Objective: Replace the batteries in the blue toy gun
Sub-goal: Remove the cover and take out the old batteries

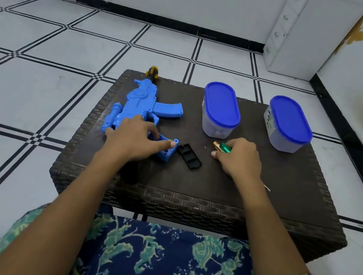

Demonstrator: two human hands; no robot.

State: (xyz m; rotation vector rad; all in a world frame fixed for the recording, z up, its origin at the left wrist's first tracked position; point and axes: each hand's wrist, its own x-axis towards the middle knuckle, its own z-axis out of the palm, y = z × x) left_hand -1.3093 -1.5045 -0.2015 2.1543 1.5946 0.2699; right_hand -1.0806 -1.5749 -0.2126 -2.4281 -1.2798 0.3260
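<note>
The blue toy gun (138, 101) lies on its side on the left of a dark wicker table (214, 191), its open battery compartment (166, 145) near the table's middle. My left hand (136, 140) rests on the gun's rear, thumb against the compartment's edge. A black battery cover (189, 156) lies just right of it, with a tiny screw (204, 147) beyond. My right hand (238, 159) grips a green-handled screwdriver (223, 148); its metal tip (267, 188) sticks out past the wrist.
Two clear tubs with blue lids stand at the back, one (221, 110) in the middle, one (288, 124) at the right. A yellow-and-black tool handle (152, 71) pokes out behind the gun at the far edge. Tiled floor surrounds the table.
</note>
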